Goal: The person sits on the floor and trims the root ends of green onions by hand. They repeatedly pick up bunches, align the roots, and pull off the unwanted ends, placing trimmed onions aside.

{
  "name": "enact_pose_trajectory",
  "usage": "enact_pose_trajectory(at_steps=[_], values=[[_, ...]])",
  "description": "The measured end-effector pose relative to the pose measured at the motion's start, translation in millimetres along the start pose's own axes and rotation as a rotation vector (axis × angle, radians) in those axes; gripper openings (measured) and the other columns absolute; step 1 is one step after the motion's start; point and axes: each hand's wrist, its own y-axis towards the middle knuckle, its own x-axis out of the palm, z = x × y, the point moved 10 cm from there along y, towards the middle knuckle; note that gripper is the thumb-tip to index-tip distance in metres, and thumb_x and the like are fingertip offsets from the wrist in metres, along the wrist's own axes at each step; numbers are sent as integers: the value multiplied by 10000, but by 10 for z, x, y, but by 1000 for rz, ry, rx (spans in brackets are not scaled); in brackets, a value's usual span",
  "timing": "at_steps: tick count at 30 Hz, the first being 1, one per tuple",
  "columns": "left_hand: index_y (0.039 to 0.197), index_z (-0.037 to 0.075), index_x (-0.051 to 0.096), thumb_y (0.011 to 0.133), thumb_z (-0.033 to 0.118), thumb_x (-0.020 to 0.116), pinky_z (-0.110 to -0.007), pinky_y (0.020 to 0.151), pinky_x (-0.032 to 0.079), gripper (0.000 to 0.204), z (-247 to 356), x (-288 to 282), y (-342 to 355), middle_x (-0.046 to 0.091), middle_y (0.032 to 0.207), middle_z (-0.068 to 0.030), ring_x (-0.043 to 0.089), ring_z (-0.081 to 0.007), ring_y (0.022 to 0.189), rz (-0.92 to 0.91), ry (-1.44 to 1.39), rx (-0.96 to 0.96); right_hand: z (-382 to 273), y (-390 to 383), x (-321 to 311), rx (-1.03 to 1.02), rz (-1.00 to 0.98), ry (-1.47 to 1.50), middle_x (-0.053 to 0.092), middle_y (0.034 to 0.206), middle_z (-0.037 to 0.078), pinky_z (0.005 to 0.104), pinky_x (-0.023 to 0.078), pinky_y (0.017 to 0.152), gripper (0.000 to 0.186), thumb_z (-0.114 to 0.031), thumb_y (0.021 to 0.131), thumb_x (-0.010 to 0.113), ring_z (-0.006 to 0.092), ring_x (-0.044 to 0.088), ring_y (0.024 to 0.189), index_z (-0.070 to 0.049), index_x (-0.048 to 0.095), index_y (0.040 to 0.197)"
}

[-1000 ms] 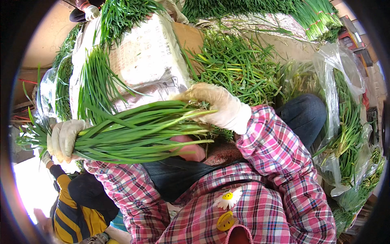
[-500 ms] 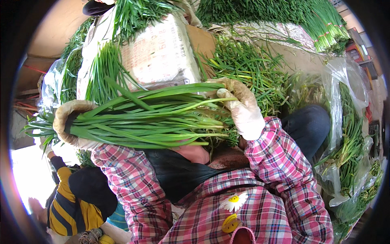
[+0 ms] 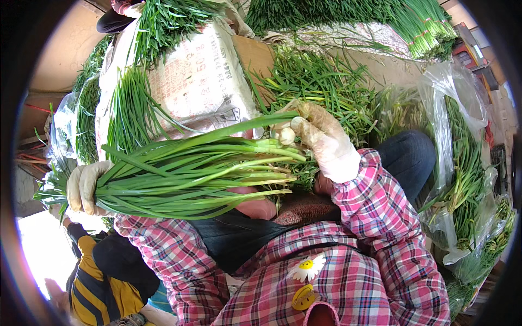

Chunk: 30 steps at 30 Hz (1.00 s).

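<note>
At left end of bunch [image 3: 190, 182]: left hand [image 3: 86, 188] clenched round it, palm hidden.
Right end: right hand [image 3: 321, 136] pinching leaf [image 3: 239, 127], base hidden.

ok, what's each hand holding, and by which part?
Left hand: the green leafy bundle, gripped near its leaf-tip end. Right hand: apparently one stalk, pinched at its base end; fingers partly hide the contact.
</note>
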Motion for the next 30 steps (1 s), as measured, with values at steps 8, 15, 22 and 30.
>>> enact_pose_trajectory(at_steps=[8,15,22,30], values=[[833,104,640,768,-91,691,-221,704,517,212,183,61,-10,625,853,10,615,-94,834,-30,23,-38,-108,-195,-635,-107,142,-216,638,1034,112,258,477,849,359,-203,976,517,133,585,869,49,475,1229],[803,70,710,751,-67,676,-200,610,508,150,745,242,1,697,805,-70,643,-102,719,-214,87,6,-113,-307,-1248,120,179,-822,677,953,96,290,520,740,195,-159,924,609,160,640,855,-21,635,1060],[907,74,735,843,34,629,-219,626,528,131,358,299,-47,712,883,-100,666,-120,726,-388,62,-668,244,-165,-432,137,-293,-913,675,989,81,293,487,782,269,-108,870,660,196,622,882,-89,676,1137],[826,74,732,861,74,618,-216,574,498,120,419,236,-7,707,787,-105,657,-107,761,-369,9,-393,244,75,238,-26,-288,-730,652,884,127,328,483,777,230,-250,900,633,246,629,821,-41,685,981]])
